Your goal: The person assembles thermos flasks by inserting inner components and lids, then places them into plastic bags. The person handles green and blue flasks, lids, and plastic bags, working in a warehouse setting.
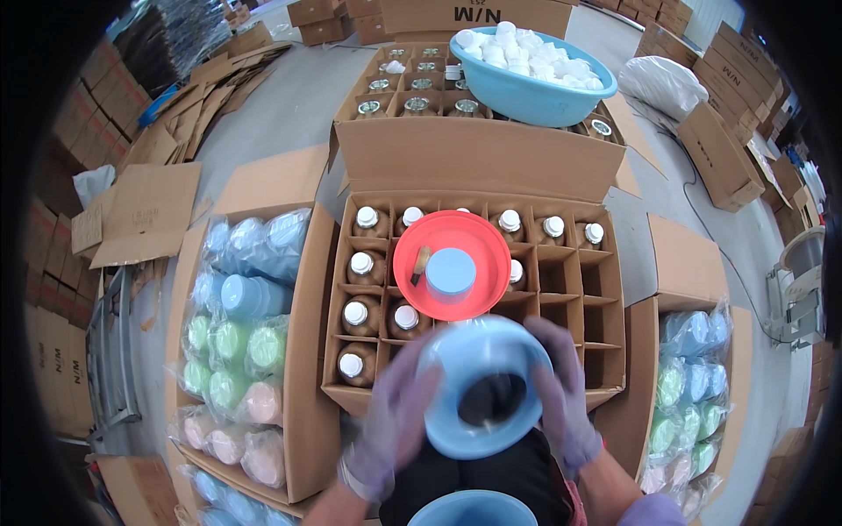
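Before my lap, my left hand (402,412) and my right hand (561,390), both in purple gloves, grip opposite sides of a light blue plastic piece (454,430). It is round and flared, with a wide dark opening, and smeared by motion. Just beyond, a red round tray (421,298) rests on the divided carton (474,184) of white-capped bottles (355,313). In the tray lie a light blue disc (451,271) and a small wooden-handled brush (421,263). Below my hands, the rim of a second blue round vessel (472,501) shows at the lower edge.
A blue basin (517,90) heaped with white caps (526,53) stands on the far carton of glass bottles (417,106). Open cartons of bagged blue, green and pink plastic pieces flank me at left (303,377) and right (638,377). Flattened cardboard (145,210) lies at far left.
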`<state>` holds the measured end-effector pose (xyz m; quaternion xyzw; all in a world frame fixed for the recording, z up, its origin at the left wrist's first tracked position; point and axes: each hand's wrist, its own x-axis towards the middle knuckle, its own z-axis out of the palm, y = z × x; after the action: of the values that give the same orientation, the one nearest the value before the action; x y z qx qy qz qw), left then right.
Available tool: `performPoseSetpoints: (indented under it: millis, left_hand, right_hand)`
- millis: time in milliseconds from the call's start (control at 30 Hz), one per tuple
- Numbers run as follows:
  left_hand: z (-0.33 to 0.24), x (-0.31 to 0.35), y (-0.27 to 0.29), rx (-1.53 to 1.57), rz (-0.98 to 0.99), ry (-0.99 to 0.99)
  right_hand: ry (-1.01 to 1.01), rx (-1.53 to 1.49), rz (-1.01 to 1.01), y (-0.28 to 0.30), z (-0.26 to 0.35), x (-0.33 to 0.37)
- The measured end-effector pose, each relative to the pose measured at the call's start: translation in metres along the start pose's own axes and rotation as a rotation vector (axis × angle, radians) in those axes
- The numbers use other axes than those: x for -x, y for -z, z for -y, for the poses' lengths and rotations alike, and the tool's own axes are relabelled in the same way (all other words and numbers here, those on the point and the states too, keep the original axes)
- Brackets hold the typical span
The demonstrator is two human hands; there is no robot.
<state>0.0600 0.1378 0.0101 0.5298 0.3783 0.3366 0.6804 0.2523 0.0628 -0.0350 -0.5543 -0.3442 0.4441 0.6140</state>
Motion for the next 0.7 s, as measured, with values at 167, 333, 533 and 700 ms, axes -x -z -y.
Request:
performPoseSetpoints:
  millis: [167,333,533,700]
  left_hand:
    - [0.160,-0.058,0.151,-1.357,-0.314,0.110]
    - [0.215,-0.047,0.176,-1.567,-0.088,0.241]
    - [0.152,-0.026,0.173,-1.633,-0.057,-0.075]
    - [-0.010,0.022,0.115,-1.420,-0.213,-0.498]
  right_hand:
    - [-0.087,0.258,-0.222,0.092,-0.105,-0.059]
    - [0.081,0.986,-0.333,0.130,-0.148,-0.046]
    - [0.268,0.822,-0.034,0.062,-0.083,-0.020]
    - [-0.057,0.318,0.203,0.006,-0.016,-0.011]
